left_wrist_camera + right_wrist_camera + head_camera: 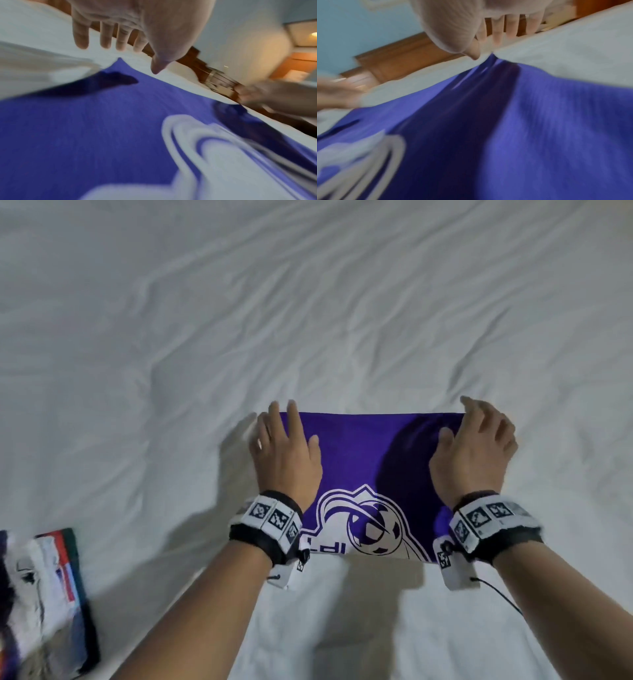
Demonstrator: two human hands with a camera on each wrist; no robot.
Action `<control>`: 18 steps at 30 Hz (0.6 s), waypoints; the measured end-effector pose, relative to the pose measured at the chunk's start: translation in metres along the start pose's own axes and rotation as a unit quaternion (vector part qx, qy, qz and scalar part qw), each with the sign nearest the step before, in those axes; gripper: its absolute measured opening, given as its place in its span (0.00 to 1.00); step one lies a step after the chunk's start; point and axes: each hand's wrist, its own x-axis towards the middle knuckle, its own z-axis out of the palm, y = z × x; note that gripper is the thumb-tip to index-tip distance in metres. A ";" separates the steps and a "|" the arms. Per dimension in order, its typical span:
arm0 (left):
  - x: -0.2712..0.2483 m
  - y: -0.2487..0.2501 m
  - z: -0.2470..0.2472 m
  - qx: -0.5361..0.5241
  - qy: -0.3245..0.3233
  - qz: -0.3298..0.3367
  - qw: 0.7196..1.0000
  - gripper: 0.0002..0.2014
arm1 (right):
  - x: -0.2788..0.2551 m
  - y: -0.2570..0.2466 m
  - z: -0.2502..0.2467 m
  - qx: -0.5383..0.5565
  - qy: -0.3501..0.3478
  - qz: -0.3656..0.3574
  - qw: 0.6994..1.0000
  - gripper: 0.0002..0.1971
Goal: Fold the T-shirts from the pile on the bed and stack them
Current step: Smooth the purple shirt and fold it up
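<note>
While it lies folded on the bed: the purple T-shirt [356, 460] is seen at the lower centre of the head view as a flat rectangle, a white football crest printed along its near edge.
Bed: a white, creased sheet [308, 302] fills most of the frame.
Left hand [286, 453]: placed over the shirt's left end, fingers [80, 36] straight and spread, nothing gripped; contact cannot be told.
Right hand [479, 446]: placed over the right end, fingers [498, 29] loosely bent, nothing pinched; it is judged to hover just above the cloth.
Stack: folded shirts [44, 594] are seen at the lower left edge, well apart from the purple one.
Handling: the cloth is judged light, soft and limp, so the fold would sag if lifted by one corner.
Hold: the two short ends are best taken together, fingers slid underneath and thumbs on top.
</note>
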 end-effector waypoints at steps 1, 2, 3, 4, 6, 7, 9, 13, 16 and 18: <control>-0.018 0.011 0.006 0.013 -0.006 0.048 0.999 0.33 | -0.020 -0.008 0.005 -0.008 -0.005 -0.051 0.999 0.27; -0.034 0.021 0.015 0.028 -0.033 0.096 0.994 0.34 | -0.042 -0.015 0.014 -0.029 -0.039 -0.108 0.993 0.29; -0.047 0.027 0.026 0.047 -0.070 0.134 0.987 0.35 | -0.062 -0.020 0.027 -0.058 -0.090 -0.163 0.981 0.30; -0.054 0.030 0.037 0.068 -0.102 0.160 0.979 0.35 | -0.078 -0.022 0.040 -0.087 -0.136 -0.200 0.966 0.31; -0.048 0.026 0.054 0.081 -0.120 0.185 0.972 0.33 | -0.084 -0.017 0.061 -0.121 -0.172 -0.218 0.953 0.32; -0.040 0.022 0.060 0.080 -0.116 0.188 0.972 0.33 | -0.078 -0.013 0.066 -0.129 -0.175 -0.213 0.953 0.32; -0.025 0.011 0.063 0.075 -0.098 0.180 0.976 0.33 | -0.063 -0.006 0.070 -0.137 -0.169 -0.208 0.954 0.33; -0.011 -0.008 0.059 0.074 -0.063 0.117 0.988 0.33 | -0.046 0.009 0.067 -0.134 -0.143 -0.175 0.965 0.32; -0.010 -0.029 0.054 0.075 -0.067 0.037 0.994 0.31 | -0.040 0.023 0.061 -0.128 -0.136 -0.106 0.977 0.32; -0.016 -0.040 0.050 0.083 -0.059 -0.014 0.995 0.31 | -0.042 0.028 0.054 -0.113 -0.133 -0.040 0.984 0.32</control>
